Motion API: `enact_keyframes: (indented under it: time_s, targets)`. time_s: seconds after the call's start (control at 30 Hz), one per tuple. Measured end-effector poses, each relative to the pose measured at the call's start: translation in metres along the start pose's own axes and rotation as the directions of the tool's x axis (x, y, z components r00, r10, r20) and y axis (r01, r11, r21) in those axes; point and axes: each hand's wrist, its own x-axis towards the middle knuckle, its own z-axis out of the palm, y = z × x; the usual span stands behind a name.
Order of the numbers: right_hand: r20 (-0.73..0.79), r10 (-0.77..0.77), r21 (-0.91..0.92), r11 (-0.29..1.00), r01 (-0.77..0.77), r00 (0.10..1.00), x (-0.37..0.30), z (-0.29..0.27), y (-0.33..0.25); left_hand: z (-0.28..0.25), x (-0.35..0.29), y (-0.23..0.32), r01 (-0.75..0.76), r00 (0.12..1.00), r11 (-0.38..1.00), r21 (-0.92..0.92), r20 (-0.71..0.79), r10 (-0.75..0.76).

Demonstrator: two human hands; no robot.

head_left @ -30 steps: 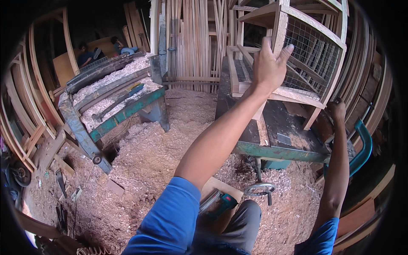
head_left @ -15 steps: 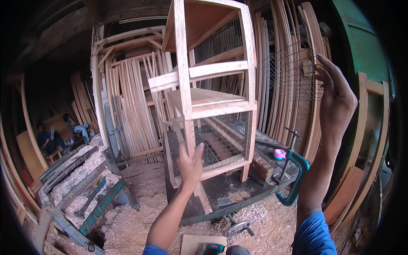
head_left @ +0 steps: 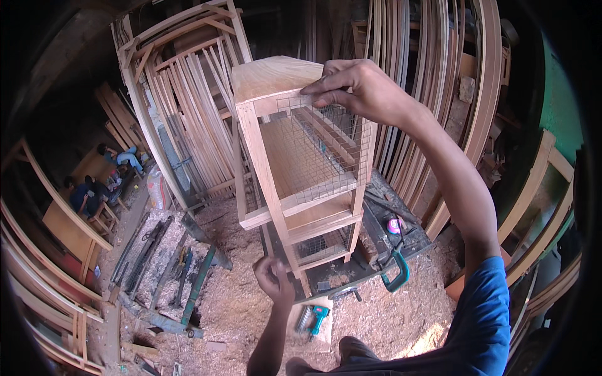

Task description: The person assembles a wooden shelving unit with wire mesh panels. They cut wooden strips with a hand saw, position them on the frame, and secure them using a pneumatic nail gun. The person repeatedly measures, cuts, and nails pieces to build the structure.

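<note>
A tall wooden cage frame (head_left: 260, 147) with shelves stands on the dark workbench (head_left: 370, 241). My right hand (head_left: 364, 91) is at its top front rail, thumb and fingers pinching the upper edge of a wire mesh piece (head_left: 316, 141). The mesh hangs over the upper front opening, with a wooden panel showing behind it. Low down, my left hand (head_left: 274, 279) is beside the frame's left front leg (head_left: 290, 257). Its fingers are curled in; whether anything is inside them is hidden.
A teal nail gun (head_left: 318, 318) lies on a board below the bench. A teal clamp (head_left: 396, 272) and pink tape measure (head_left: 394, 225) are at the bench's right side. Tools lie on a shavings-filled stand (head_left: 169, 269). Timber (head_left: 194, 119) leans behind; people sit far left.
My right hand has brought the mesh from the far right onto the frame's upper front. My left hand has let go of the frame's post and dropped lower. The view has shifted.
</note>
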Motion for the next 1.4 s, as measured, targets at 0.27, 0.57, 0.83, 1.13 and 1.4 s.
enact_keyframes:
  time_s: [0.27, 0.57, 0.83, 1.13, 1.4]
  targets:
    - [-0.184, -0.212, -0.080, 0.976, 0.201, 0.960, 0.011, 0.024, 0.021, 0.050, 0.273, 0.112, -0.397, 0.916, 0.843, 0.364, 0.224, 0.334]
    - [-0.258, -0.210, 0.075, 0.969, 0.236, 0.943, 0.005, 0.043, 0.031, 0.062, 0.286, 0.113, -0.545, 0.826, 0.737, 0.400, 0.407, 0.390]
    - [-0.282, -0.207, -0.046, 0.978, 0.203, 0.937, -0.009, 0.035, 0.037, 0.064, 0.284, 0.109, -0.585, 0.804, 0.693, 0.422, 0.417, 0.425]
    - [-0.366, -0.232, -0.048, 0.972, 0.231, 0.901, -0.027, 0.031, 0.055, 0.075, 0.269, 0.114, -0.535, 0.843, 0.677, 0.504, 0.363, 0.397]
    - [-0.254, 0.284, 0.242, 0.944, -0.223, 0.925, -0.051, 0.005, 0.021, 0.054, 0.134, 0.091, -0.024, 0.995, 0.915, 0.402, -0.079, 0.061]
